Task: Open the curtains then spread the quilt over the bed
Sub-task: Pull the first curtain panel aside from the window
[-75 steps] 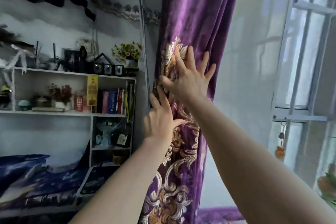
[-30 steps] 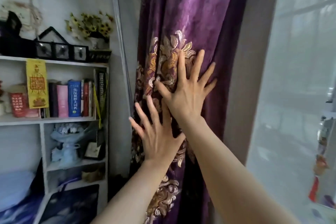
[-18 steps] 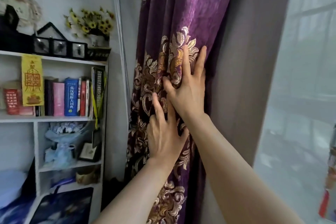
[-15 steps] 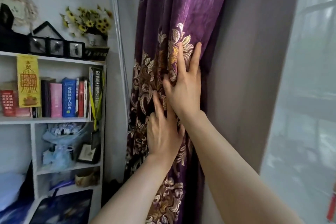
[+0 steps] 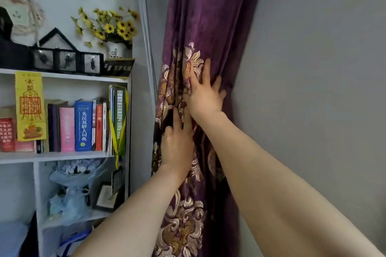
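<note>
At your left stands the bookshelf, its right edge near the purple curtain, which is bunched into folds between the shelf and the grey wall. Your left hand presses flat on the fabric, fingers straight and close together, and your right hand presses just above it, fingers slightly spread. With neither hand gripping, the folds may spring back out once you let go, or a hard shove could nudge the shelf; no quilt or bed is in view.
</note>
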